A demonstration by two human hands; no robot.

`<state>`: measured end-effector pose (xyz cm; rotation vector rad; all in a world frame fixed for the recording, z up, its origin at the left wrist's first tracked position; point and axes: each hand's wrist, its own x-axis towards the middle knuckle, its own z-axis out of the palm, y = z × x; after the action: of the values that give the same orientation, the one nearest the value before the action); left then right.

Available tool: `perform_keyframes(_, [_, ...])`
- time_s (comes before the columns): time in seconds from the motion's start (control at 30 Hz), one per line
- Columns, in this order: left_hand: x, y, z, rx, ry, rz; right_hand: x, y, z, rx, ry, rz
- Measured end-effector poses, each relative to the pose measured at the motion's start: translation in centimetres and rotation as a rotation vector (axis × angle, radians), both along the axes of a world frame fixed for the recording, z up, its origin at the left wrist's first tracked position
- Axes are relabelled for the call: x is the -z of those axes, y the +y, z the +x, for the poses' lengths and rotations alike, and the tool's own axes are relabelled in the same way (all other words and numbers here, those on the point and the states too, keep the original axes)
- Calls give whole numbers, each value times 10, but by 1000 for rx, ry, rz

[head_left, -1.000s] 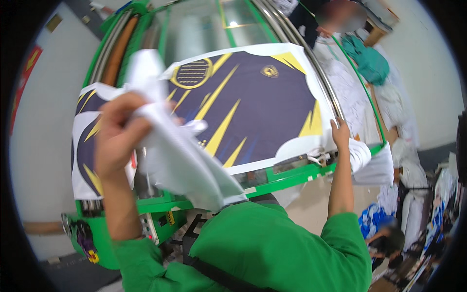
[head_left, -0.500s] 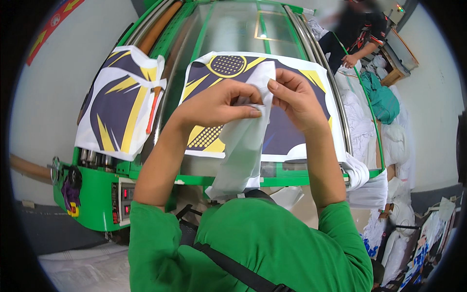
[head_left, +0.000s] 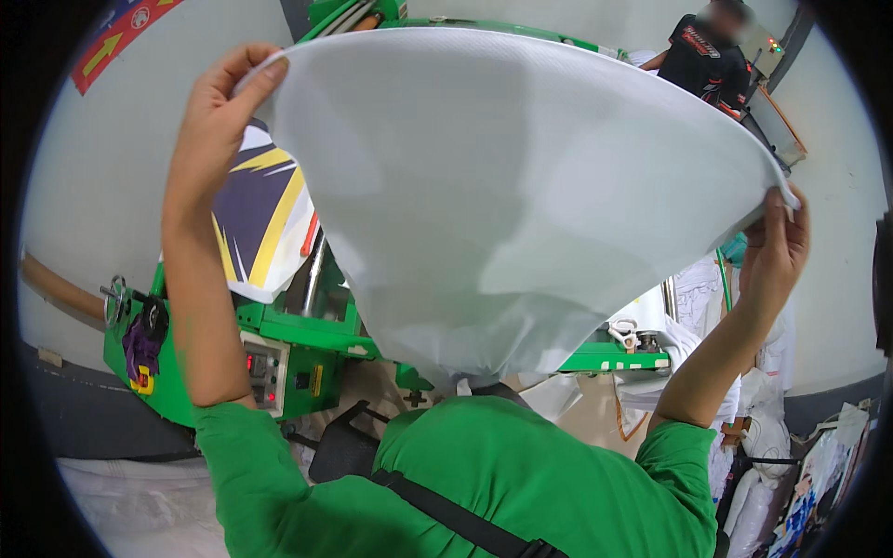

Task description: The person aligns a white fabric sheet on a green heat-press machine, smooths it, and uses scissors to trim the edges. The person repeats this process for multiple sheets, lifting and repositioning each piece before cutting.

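Note:
A wide piece of white fabric (head_left: 521, 186) is stretched taut between my raised hands and narrows toward my waist. My left hand (head_left: 219, 102) pinches its upper left corner between thumb and fingers. At the far right corner, my right hand (head_left: 779, 237) grips the edge of the same cloth. Behind it, on the green machine's left side, lies a stack of printed fabric panels (head_left: 256, 214) in dark purple, yellow and white. An orange-handled tool (head_left: 310, 234) rests at their right edge, partly covered. The cloth hides most of the machine's bed.
The green machine (head_left: 307, 325) has a control panel (head_left: 265, 372) at its near left. White-handled scissors (head_left: 625, 332) lie on its near right edge. A co-worker in a black shirt (head_left: 704, 60) stands at the far right. White cloth (head_left: 698, 288) is heaped along the right side.
My hands have moved far apart and up, spreading the folded white fabric into a wide sheet. It now covers the printed panel in the middle. The co-worker's stance has shifted.

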<state>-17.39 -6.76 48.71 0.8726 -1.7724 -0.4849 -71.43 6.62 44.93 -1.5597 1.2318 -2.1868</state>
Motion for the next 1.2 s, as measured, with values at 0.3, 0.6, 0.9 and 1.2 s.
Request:
perform_keyframes(0.3, [-87,-44,-15,-106,10,-212,-97,-72,6,631,113,-241])
perform_keyframes(0.6, [13,-353,-96,280,-18,391,21,-377,-95,274,393,150])
perform_keyframes(0.9, [412,-471,-180,-238,-336,361,390,-518,-113,288,379,756])
perform_keyframes(1.2, [445,-491,-224,-330,-377,510,438,-531,-124,280,490,878])
